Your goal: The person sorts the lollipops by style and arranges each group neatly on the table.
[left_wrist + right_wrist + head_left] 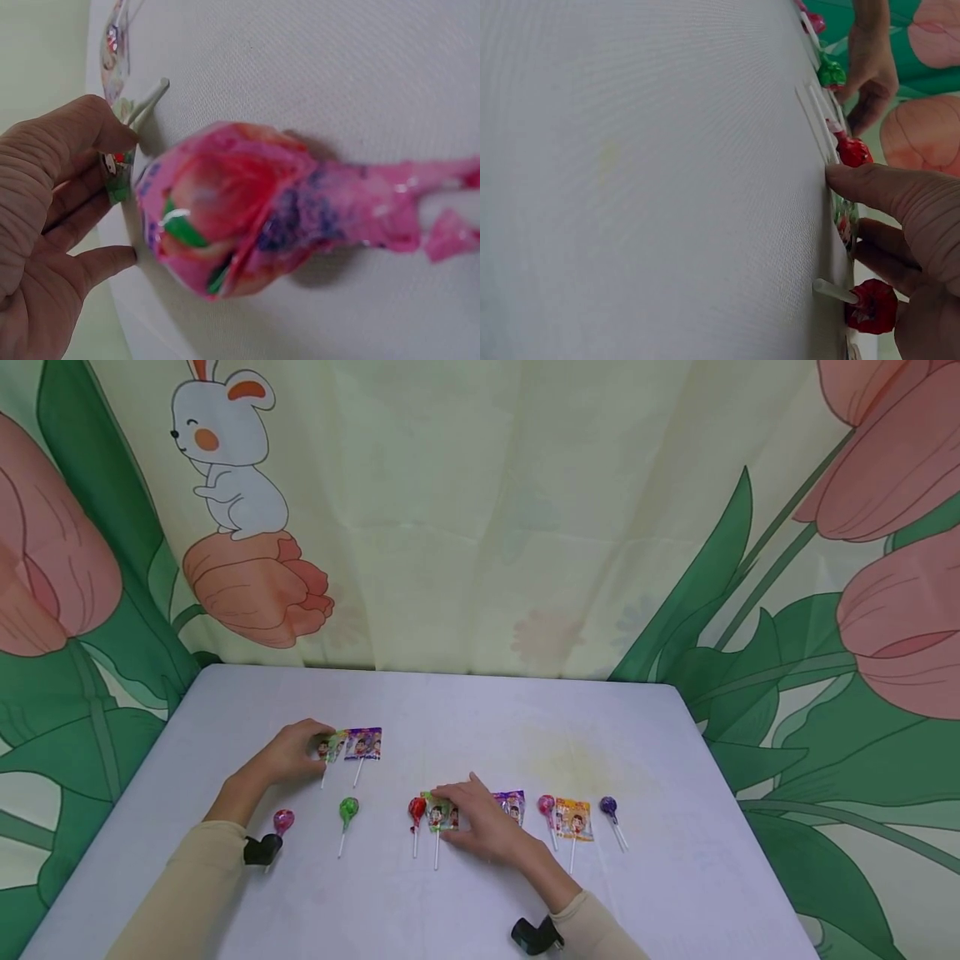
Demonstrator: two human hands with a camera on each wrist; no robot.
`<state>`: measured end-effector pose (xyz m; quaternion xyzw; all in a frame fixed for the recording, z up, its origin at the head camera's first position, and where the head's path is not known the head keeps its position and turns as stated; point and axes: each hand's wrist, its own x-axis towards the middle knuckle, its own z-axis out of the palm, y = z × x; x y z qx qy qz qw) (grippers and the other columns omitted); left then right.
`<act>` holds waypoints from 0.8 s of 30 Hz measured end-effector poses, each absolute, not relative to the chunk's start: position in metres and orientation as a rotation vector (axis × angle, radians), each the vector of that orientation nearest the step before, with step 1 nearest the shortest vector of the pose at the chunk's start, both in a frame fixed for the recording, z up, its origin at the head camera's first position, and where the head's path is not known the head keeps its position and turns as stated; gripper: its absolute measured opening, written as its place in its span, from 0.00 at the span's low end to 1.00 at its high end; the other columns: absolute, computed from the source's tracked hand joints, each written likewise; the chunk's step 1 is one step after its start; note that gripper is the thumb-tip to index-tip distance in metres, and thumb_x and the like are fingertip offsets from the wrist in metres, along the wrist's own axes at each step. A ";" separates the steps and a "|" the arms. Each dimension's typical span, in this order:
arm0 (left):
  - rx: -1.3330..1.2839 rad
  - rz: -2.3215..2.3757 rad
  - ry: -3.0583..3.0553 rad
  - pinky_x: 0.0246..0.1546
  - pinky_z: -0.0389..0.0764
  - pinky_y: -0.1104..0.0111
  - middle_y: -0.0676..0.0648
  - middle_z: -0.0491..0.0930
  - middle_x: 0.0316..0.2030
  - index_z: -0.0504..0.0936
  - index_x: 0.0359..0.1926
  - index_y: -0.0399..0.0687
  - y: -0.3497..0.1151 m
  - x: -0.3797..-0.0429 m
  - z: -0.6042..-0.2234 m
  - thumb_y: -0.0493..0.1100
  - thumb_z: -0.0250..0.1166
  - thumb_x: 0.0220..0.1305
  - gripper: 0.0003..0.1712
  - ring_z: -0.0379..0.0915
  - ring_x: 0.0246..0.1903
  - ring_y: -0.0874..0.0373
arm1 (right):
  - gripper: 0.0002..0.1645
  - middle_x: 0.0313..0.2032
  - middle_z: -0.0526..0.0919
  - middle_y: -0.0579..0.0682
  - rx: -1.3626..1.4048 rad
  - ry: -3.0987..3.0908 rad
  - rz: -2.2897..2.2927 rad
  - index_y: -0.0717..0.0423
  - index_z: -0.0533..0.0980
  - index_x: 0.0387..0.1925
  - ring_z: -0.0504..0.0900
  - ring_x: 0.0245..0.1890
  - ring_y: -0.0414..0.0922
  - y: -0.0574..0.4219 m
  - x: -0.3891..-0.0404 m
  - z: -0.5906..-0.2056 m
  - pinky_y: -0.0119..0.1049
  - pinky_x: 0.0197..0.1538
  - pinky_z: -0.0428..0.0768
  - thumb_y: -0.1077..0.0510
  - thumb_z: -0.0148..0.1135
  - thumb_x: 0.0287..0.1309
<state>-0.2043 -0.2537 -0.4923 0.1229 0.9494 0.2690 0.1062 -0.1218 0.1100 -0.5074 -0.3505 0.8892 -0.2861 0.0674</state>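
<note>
"What is hidden?"
"In the head view, near six o'clock, the purple packet (513, 805) is partly covered by the right hand (483, 820); at eight, the green packet (337, 745), by the left fingers (313, 727)."
"Cut off?"
"In the left wrist view, the stick (454, 210) of the blurred pink lollipop (225, 206), at three o'clock."

Cream curtain (465, 527), cartoon rabbit (242, 443) on a tulip (255, 589), pink flowers (892, 460), white table (375, 910)
</note>
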 end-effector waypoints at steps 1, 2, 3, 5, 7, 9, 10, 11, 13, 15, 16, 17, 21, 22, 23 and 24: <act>0.360 0.792 2.793 0.65 0.71 0.40 0.31 0.77 0.58 0.75 0.62 0.28 -0.253 -0.204 -0.492 0.34 0.75 0.54 0.35 0.70 0.61 0.33 | 0.35 0.64 0.79 0.50 -1.053 2.681 -0.859 0.56 0.72 0.68 0.73 0.68 0.47 0.110 -0.122 -0.508 0.52 0.80 0.47 0.56 0.72 0.61; 0.362 0.789 2.791 0.65 0.71 0.39 0.30 0.77 0.58 0.75 0.62 0.28 -0.253 -0.204 -0.492 0.34 0.75 0.54 0.35 0.70 0.61 0.33 | 0.34 0.64 0.79 0.50 -1.050 2.681 -0.854 0.56 0.72 0.68 0.73 0.68 0.47 0.110 -0.122 -0.508 0.52 0.80 0.47 0.56 0.72 0.61; 0.360 0.787 2.789 0.65 0.71 0.39 0.30 0.77 0.58 0.75 0.62 0.28 -0.252 -0.204 -0.491 0.34 0.75 0.54 0.35 0.70 0.61 0.33 | 0.34 0.63 0.79 0.50 -1.053 2.685 -0.843 0.56 0.73 0.68 0.74 0.67 0.46 0.110 -0.122 -0.508 0.53 0.80 0.48 0.56 0.72 0.62; 0.353 0.790 2.788 0.65 0.71 0.40 0.31 0.77 0.58 0.75 0.63 0.28 -0.252 -0.204 -0.491 0.34 0.75 0.55 0.35 0.70 0.61 0.33 | 0.33 0.62 0.80 0.49 -1.064 2.690 -0.819 0.56 0.73 0.68 0.74 0.67 0.46 0.110 -0.123 -0.509 0.53 0.80 0.47 0.56 0.71 0.62; 0.357 0.790 2.787 0.65 0.70 0.39 0.30 0.76 0.58 0.75 0.63 0.28 -0.252 -0.204 -0.490 0.34 0.75 0.55 0.35 0.70 0.61 0.33 | 0.33 0.62 0.80 0.49 -1.084 2.700 -0.788 0.55 0.73 0.67 0.75 0.66 0.46 0.110 -0.124 -0.510 0.53 0.80 0.48 0.56 0.71 0.63; 0.360 0.793 2.786 0.65 0.70 0.39 0.31 0.76 0.58 0.75 0.63 0.28 -0.252 -0.204 -0.490 0.34 0.74 0.55 0.35 0.70 0.61 0.33 | 0.32 0.61 0.81 0.49 -1.102 2.701 -0.771 0.55 0.73 0.67 0.75 0.65 0.45 0.110 -0.125 -0.510 0.52 0.80 0.47 0.55 0.70 0.63; 0.364 0.793 2.787 0.65 0.70 0.39 0.30 0.76 0.58 0.74 0.63 0.28 -0.252 -0.204 -0.490 0.34 0.74 0.55 0.35 0.70 0.61 0.33 | 0.32 0.61 0.81 0.49 -1.112 2.704 -0.760 0.55 0.73 0.67 0.76 0.64 0.45 0.110 -0.125 -0.509 0.52 0.80 0.48 0.55 0.70 0.64; 0.368 0.793 2.787 0.65 0.70 0.39 0.30 0.76 0.58 0.74 0.63 0.28 -0.252 -0.204 -0.490 0.34 0.74 0.55 0.35 0.69 0.61 0.32 | 0.32 0.61 0.81 0.48 -1.120 2.707 -0.751 0.56 0.73 0.67 0.76 0.64 0.45 0.110 -0.126 -0.509 0.52 0.80 0.48 0.55 0.70 0.64; 0.368 0.788 2.790 0.65 0.70 0.39 0.30 0.76 0.58 0.74 0.63 0.28 -0.252 -0.205 -0.489 0.34 0.74 0.55 0.35 0.69 0.61 0.32 | 0.32 0.60 0.81 0.48 -1.137 2.716 -0.732 0.56 0.73 0.67 0.76 0.63 0.44 0.110 -0.126 -0.508 0.51 0.80 0.50 0.54 0.70 0.63; 0.361 0.787 2.790 0.65 0.70 0.39 0.30 0.76 0.58 0.75 0.63 0.28 -0.252 -0.205 -0.489 0.34 0.75 0.55 0.35 0.69 0.62 0.32 | 0.32 0.60 0.82 0.48 -1.151 2.730 -0.709 0.56 0.74 0.66 0.77 0.63 0.44 0.110 -0.126 -0.508 0.51 0.80 0.51 0.55 0.70 0.63; 0.360 0.787 2.791 0.65 0.70 0.39 0.30 0.76 0.58 0.75 0.63 0.28 -0.252 -0.204 -0.489 0.34 0.75 0.54 0.35 0.69 0.61 0.32 | 0.31 0.59 0.82 0.48 -1.158 2.739 -0.694 0.56 0.74 0.66 0.77 0.62 0.44 0.110 -0.126 -0.508 0.50 0.80 0.52 0.55 0.70 0.62; 0.358 0.788 2.789 0.65 0.70 0.39 0.30 0.76 0.58 0.74 0.63 0.27 -0.252 -0.204 -0.489 0.34 0.75 0.54 0.35 0.69 0.61 0.32 | 0.31 0.59 0.82 0.48 -1.164 2.745 -0.685 0.57 0.74 0.65 0.77 0.62 0.44 0.109 -0.126 -0.509 0.50 0.80 0.52 0.55 0.70 0.62; 0.363 0.802 2.785 0.65 0.71 0.40 0.30 0.76 0.57 0.75 0.62 0.27 -0.251 -0.202 -0.488 0.33 0.75 0.54 0.35 0.70 0.61 0.32 | 0.28 0.57 0.82 0.48 -1.175 2.762 -0.669 0.56 0.76 0.63 0.77 0.62 0.44 0.108 -0.126 -0.509 0.48 0.80 0.53 0.57 0.69 0.62; 0.362 0.805 2.784 0.65 0.71 0.40 0.30 0.77 0.57 0.75 0.62 0.27 -0.250 -0.202 -0.488 0.33 0.75 0.54 0.35 0.70 0.61 0.32 | 0.28 0.57 0.82 0.48 -1.176 2.766 -0.666 0.56 0.76 0.63 0.77 0.62 0.44 0.108 -0.126 -0.509 0.47 0.80 0.53 0.57 0.69 0.62; 0.362 0.808 2.782 0.65 0.71 0.40 0.30 0.77 0.57 0.75 0.62 0.27 -0.250 -0.202 -0.488 0.33 0.75 0.54 0.35 0.70 0.61 0.32 | 0.27 0.56 0.82 0.48 -1.175 2.769 -0.669 0.55 0.77 0.62 0.77 0.61 0.44 0.108 -0.126 -0.510 0.47 0.80 0.53 0.58 0.68 0.62; 0.363 0.810 2.781 0.64 0.71 0.39 0.30 0.77 0.57 0.75 0.62 0.27 -0.250 -0.201 -0.488 0.33 0.75 0.54 0.35 0.70 0.61 0.32 | 0.27 0.56 0.82 0.48 -1.170 2.772 -0.670 0.55 0.77 0.62 0.77 0.62 0.44 0.108 -0.126 -0.510 0.47 0.80 0.53 0.58 0.68 0.62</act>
